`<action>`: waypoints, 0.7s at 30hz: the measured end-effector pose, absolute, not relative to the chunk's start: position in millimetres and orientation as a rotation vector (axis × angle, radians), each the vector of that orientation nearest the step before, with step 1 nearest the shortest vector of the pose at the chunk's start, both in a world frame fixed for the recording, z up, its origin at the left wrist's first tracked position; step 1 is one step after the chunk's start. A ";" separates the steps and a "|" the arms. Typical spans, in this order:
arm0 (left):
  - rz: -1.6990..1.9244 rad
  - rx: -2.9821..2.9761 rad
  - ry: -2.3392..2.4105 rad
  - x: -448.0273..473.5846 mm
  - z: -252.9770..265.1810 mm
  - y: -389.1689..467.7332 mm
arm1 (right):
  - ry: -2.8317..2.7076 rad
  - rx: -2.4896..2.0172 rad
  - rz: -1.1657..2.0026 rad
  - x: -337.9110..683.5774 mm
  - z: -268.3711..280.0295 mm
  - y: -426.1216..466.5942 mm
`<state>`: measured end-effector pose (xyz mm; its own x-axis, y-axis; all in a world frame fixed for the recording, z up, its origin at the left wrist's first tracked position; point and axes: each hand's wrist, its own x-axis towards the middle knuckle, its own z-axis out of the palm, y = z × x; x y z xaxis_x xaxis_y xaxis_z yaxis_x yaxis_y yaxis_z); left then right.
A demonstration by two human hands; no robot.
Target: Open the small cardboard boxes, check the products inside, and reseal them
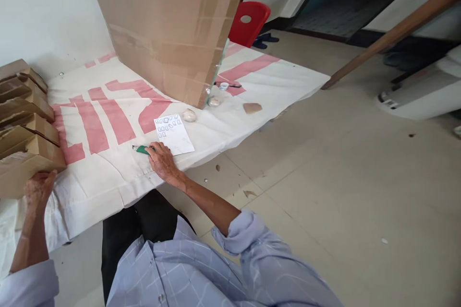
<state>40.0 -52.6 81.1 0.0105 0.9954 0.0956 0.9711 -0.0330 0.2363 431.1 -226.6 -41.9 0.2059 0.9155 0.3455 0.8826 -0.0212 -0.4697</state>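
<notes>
The person's right grip (163, 159) is closed around a green-handled tool (141, 149), which lies low over the near part of the surface (104, 187), its dark tip pointing left. Just beyond the fingers lies a white sheet of paper (182, 141) marked with rows of small drawn squares; the right grip is at its near left edge.

Well to the left, the left grip (38, 191) touches the near side of the closest cardboard box (45, 156) at its lower right corner — whether it is clasping the box or only resting against it, I cannot tell. More boxes (27, 93) stand in a row behind that one, along the left end of the surface.

A white cloth (144, 172) with large red markings covers the surface. Toward the far side a big cardboard panel (162, 33) stands upright, slightly tilted — a roundish wrapped lump (189, 115) lies near its bottom corner, between panel and paper. Farther right is a flat brown scrap (252, 108), and beyond the surface, a red chair (245, 26).
</notes>
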 end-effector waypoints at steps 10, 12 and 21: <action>0.322 2.372 1.782 145.8 62.6 -109.4 | -1.755 -1.496 0.052 449.5 -38.8 -223.3; 0.422 2.639 1.283 185.7 53.0 -127.3 | -1.624 -1.582 -0.017 479.1 -39.0 -228.0; -0.018 3.044 0.318 347.2 32.6 -179.7 | -1.659 -1.778 0.082 572.2 -65.8 -264.6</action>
